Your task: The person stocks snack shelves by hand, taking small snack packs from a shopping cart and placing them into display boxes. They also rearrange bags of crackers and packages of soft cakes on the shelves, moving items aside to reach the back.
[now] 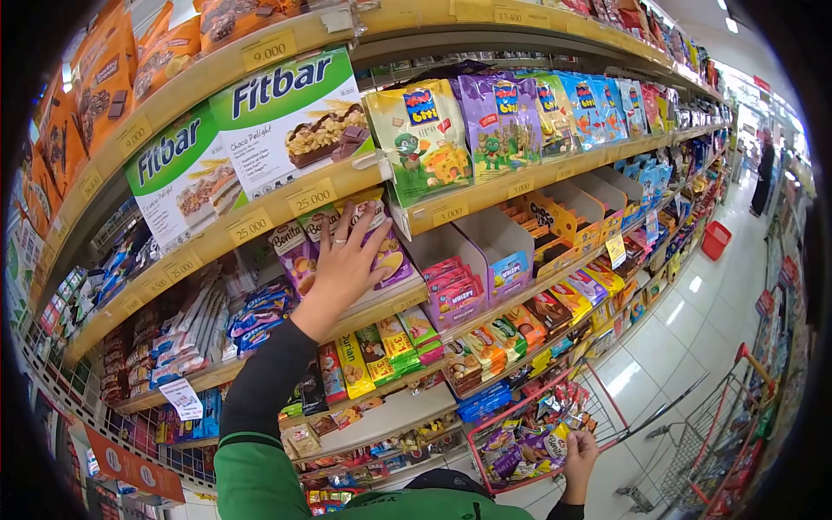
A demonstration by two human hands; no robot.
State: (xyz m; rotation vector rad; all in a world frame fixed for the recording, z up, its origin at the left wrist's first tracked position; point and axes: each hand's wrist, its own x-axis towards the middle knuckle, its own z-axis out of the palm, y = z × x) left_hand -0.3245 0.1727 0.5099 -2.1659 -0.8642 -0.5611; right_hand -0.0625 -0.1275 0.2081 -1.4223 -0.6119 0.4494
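Note:
My left hand (344, 260), with a ring on one finger, lies with fingers spread across the purple and yellow Bonita snack packs (288, 245) on a shelf. Its fingertips touch the fronts of the packs. Lower right, my right hand (580, 455) has its fingers pinched at the edge of a Bonita snack pack (555, 440). That pack is over a red-rimmed wire cart (479, 459) filled with loose purple and other colourful packs (511, 433). Part of the right fingers' grip is hidden.
Green and white Fitbar boxes (295, 121) stand on the shelf above my left hand. To its right are purple display boxes with pink packs (453, 286). Another shopping cart (693, 442) stands in the tiled aisle, and a red basket (716, 240) lies farther off near a person (763, 173).

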